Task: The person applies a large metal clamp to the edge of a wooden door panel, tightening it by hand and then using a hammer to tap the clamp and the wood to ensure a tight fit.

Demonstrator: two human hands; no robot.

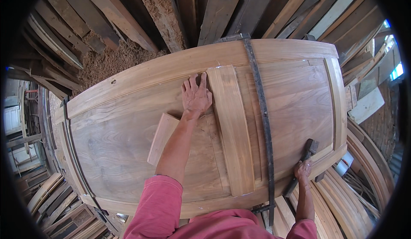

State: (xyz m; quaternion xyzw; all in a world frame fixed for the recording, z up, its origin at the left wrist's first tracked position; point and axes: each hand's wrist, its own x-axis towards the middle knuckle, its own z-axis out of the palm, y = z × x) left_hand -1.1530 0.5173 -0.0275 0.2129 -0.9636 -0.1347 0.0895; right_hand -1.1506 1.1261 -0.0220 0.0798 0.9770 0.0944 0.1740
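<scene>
Pressing L hand point(196, 97) beside door point(128, 123) stile point(231, 127) (R hand point(303, 170) w/ hammer point(305, 155)).

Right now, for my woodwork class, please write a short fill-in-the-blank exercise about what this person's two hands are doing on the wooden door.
1. The left hand lies flat on the wooden ____.
2. The right hand grips a ____.
3. A long dark metal ____ runs across the panel beside the upright centre rail.
4. A small loose wooden block lies to the ____ of the left forearm.

Answers: door; hammer; clamp; left
</scene>
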